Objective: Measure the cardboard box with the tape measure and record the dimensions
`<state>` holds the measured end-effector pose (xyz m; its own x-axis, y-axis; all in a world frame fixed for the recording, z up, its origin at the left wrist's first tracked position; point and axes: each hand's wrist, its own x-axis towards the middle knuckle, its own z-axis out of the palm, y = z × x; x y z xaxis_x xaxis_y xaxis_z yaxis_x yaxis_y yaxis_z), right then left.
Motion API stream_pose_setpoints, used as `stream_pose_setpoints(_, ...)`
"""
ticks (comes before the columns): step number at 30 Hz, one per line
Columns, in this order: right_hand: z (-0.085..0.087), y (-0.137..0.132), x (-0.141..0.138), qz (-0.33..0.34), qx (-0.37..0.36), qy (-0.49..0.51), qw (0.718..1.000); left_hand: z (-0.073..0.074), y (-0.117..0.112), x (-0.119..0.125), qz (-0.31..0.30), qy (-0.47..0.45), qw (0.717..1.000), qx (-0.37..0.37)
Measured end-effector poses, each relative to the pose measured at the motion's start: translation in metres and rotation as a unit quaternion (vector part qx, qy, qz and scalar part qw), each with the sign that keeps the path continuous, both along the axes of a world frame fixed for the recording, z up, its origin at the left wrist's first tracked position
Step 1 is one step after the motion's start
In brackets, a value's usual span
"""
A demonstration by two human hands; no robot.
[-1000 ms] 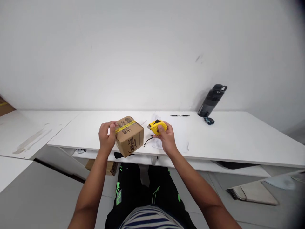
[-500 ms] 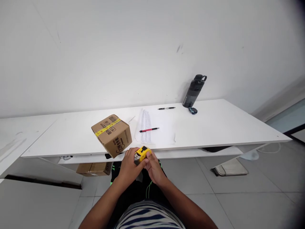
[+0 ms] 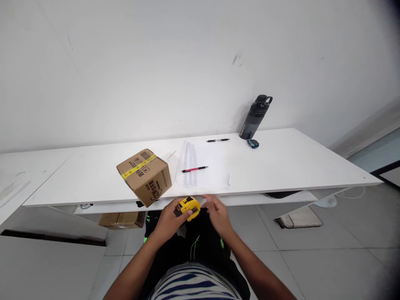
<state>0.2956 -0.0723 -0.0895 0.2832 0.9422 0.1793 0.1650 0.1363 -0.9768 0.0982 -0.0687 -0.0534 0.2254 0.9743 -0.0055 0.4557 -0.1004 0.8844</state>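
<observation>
My left hand (image 3: pixel 170 217) grips a yellow tape measure (image 3: pixel 189 207) just below the front edge of the white table (image 3: pixel 281 166). My right hand (image 3: pixel 217 212) hovers to the right of the tape measure, apart from it, its fingers loosely spread and a little blurred. A small cardboard box (image 3: pixel 144 176) with a yellow strip across its top sits on the table above my left hand. A sheet of paper (image 3: pixel 212 173) with a red pen (image 3: pixel 194 169) on it lies to the right of the box.
A black pen (image 3: pixel 217 140), a dark water bottle (image 3: pixel 255 116) and a small blue object (image 3: pixel 253 144) stand at the table's back. Another cardboard box (image 3: pixel 121 219) lies under the table. A second white table (image 3: pixel 18 183) adjoins on the left.
The tape measure left the box and came down to my lap. It passed from my right hand to my left, and my right hand has let go and moved to the right.
</observation>
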Motion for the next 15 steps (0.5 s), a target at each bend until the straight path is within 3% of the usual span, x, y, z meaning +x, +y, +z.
stream_pose_setpoints(2, 0.017, 0.030, 0.045, -0.090, 0.018, -0.056, 0.994, -0.006, -0.002, -0.004, 0.004, -0.025, 1.000, -0.016)
stream_pose_setpoints(5, 0.038, 0.099, 0.125, -0.213, 0.000, -0.124, 0.969, -0.013, -0.004, -0.008, 0.005, -0.043, 0.999, -0.024)
stream_pose_setpoints(7, 0.046, 0.147, 0.173, -0.291, -0.123, -0.275, 0.908, -0.016, -0.005, -0.009, 0.009, -0.048, 0.999, -0.021)
stream_pose_setpoints(11, 0.045, 0.212, 0.228, -0.324, -0.198, -0.298, 0.876, -0.017, -0.005, -0.012, 0.037, -0.052, 0.998, -0.013)
stream_pose_setpoints(15, 0.033, 0.235, 0.254, -0.304, -0.184, -0.339, 0.871, -0.014, -0.005, -0.015, 0.063, -0.072, 0.995, -0.018)
